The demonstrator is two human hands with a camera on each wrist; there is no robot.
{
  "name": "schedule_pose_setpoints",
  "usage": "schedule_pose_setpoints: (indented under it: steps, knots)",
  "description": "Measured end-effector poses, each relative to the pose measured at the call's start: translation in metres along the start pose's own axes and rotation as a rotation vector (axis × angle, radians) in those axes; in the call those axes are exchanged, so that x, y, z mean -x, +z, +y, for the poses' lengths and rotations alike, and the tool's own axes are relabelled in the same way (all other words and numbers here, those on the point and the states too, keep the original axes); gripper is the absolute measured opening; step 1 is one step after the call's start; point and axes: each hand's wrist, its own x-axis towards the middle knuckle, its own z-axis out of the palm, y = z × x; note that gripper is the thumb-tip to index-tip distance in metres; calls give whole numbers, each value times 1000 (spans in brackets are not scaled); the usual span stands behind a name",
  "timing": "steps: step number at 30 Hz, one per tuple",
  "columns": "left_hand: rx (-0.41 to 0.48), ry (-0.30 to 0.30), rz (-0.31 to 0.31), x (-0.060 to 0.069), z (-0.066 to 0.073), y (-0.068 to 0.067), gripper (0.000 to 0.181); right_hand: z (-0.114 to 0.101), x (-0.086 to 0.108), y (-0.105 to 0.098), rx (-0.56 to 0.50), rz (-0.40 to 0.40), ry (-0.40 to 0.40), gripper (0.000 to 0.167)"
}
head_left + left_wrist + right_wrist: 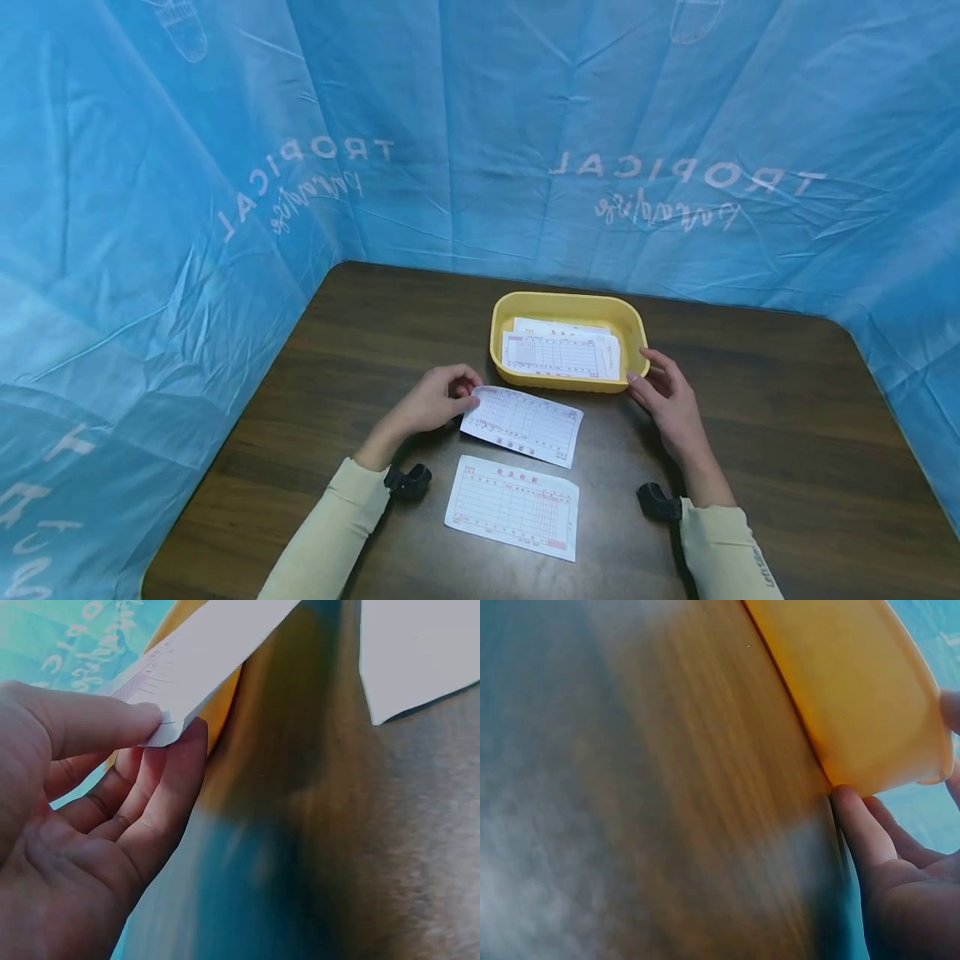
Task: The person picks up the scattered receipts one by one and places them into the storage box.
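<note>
My left hand pinches the left edge of a printed receipt slip, thumb on top and fingers beneath. In the left wrist view the slip rises at a slant from the fingertips. A second receipt slip with red print lies flat on the table, nearer me. Behind both stands a yellow plastic basin with several slips piled inside. At its front right corner my right hand holds the basin. The right wrist view shows the thumb low against the basin's wall and fingers by the rim.
The dark wooden table has rounded far corners. Blue printed cloth hangs behind it and along the sides. Black wrist mounts sit on both forearms, close to the tabletop.
</note>
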Motion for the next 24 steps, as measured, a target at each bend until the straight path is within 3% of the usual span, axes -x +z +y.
schedule_pose_setpoints:
  steps: [9, 17, 24]
  knots:
    - [33, -49, 12, 1, 7, -5, 13, 1, 0, 0, -5, 0, 2, 58]
    - [103, -6, 13, 1, 10, -10, 14, -1, 0, 1, -10, 6, 11, 59]
    - [145, -5, 19, -3, 16, -12, 13, 0, 0, 1, -9, 10, -2, 58]
